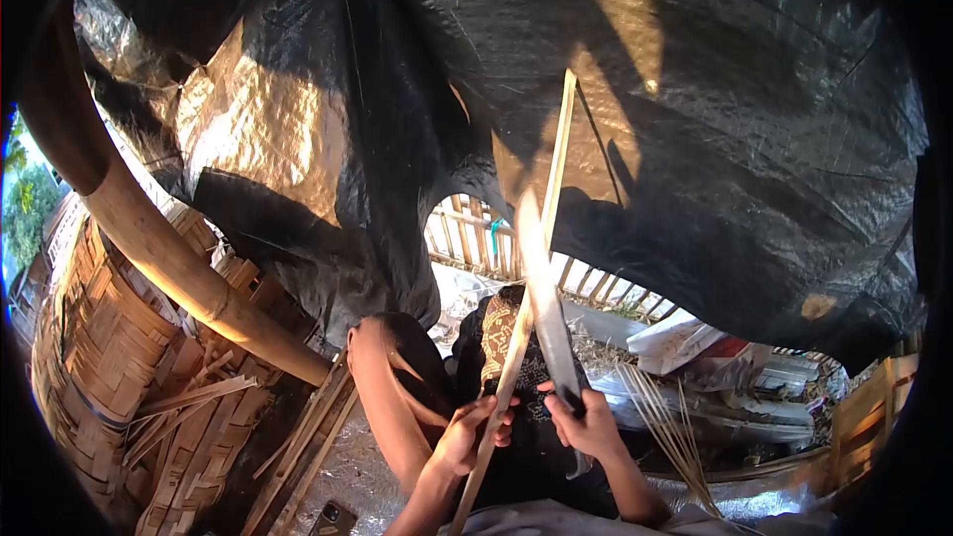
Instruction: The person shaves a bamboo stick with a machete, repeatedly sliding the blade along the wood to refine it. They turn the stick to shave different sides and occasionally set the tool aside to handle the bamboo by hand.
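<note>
My left hand (471, 434) is closed around a long, thin bamboo strip (558, 154) that slants up and to the right, its lower end running down past my wrist. In my right hand (588, 424) is the dark handle of a large knife (548, 310), its broad blade pointing up and shining in the sun. The blade crosses over the strip in this view, above both hands. Beneath them lies a dark patterned cloth (504, 333) over my lap, beside my bent bare knee (382, 362).
Woven bamboo baskets (94, 337) with split pieces stand at the left, behind a thick bamboo pole (189, 263). A black plastic sheet (725, 139) hangs ahead. Thin strips (675, 432) lean at the right. A phone (334, 518) lies low on the ground.
</note>
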{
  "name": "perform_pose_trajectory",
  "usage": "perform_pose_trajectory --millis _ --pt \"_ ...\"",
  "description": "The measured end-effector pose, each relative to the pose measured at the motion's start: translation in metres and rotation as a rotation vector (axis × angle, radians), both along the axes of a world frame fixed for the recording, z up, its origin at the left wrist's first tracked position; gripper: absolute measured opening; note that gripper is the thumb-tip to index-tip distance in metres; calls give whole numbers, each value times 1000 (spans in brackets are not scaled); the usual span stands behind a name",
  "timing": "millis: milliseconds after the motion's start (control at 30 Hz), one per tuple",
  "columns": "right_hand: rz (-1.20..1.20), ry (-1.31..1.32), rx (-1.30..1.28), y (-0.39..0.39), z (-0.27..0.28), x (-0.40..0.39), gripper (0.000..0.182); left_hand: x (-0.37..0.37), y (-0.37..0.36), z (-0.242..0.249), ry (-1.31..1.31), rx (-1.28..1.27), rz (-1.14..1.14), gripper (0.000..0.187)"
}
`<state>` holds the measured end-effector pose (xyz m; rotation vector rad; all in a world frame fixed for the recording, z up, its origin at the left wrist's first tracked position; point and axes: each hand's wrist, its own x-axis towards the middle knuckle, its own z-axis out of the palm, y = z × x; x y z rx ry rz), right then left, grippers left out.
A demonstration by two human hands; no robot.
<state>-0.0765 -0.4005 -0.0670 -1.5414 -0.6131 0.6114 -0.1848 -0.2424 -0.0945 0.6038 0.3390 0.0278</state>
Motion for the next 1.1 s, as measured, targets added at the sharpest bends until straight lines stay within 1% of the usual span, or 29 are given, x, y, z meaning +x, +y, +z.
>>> perform_pose_trajectory --millis 33,67,100,133,167,233,267,300,367,433,467,500,533,600,633,700,733,800,833,900,933,967,1033,1067,1100 --pt "-12 -179 10 5 -8 2 21 -2 -2 -4 -21 -96 -1 40" --pt "-7 -59 -37 4 -13 0 21 -3 -2 -7 -12 -102 -3 40" --pt "-1 63 -88 7 -6 -3 21 -4 -2 -5 36 -47 16 40" --pt "0 75 -103 10 -9 -5 21 -6 -3 -5 85 2 36 40" --pt "1 99 -91 13 -14 -5 21 -9 -1 -8 63 6 29 39" --pt "6 133 -96 11 -18 -7 22 -14 0 -11 98 98 22 40" --pt "16 119 -82 11 -18 -6 22 -17 0 -8 150 226 -4 45" --pt "26 105 -66 13 -17 -6 23 -21 -1 -11 156 218 0 45" --pt "39 85 -97 11 -16 -4 26 -31 -6 -17 116 361 -59 51" --pt "45 268 -60 11 -19 0 30 -47 -13 -20 131 321 -98 54" --pt "72 240 -85 10 -13 1 35 -57 -19 -12 159 393 -113 50" --pt "71 238 -82 11 -14 1 35 -65 -22 -10 188 464 -129 45" --pt "78 246 -61 11 -15 2 37 -73 -23 -16 187 466 -130 45" --pt "83 259 -47 10 -15 1 39 -85 -26 -22 191 541 -154 32" --pt "82 287 -29 10 -13 2 40 -87 -27 -26 197 534 -155 32" --pt "75 321 -23 11 -14 1 42 -91 -29 -25 296 588 -214 23" --pt "66 303 -20 13 -16 1 42 -84 -41 -20 271 670 -64 26" --pt "28 271 -49 14 -15 -2 40 -76 -40 -13 301 638 -46 26" --pt "3 228 -50 15 -18 -5 32 -71 -40 -10 306 622 -24 26" --pt "-1 20 -99 14 -21 -11 25 -62 -36 -12 270 640 -8 26" --pt "-4 -30 -134 13 -19 -11 21 -57 -30 -10 228 672 22 26" --pt "-16 -29 -120 11 -20 -11 21 -54 -25 -6 223 688 13 26" --pt "28 -268 -140 6 -24 -14 19 -49 -18 1 210 606 9 25" --pt "-14 -363 -61 6 -24 -17 16 -48 -15 0 205 618 5 25" --pt "-23 -368 -49 3 -19 -16 16 -46 -10 -2 218 636 -12 23"
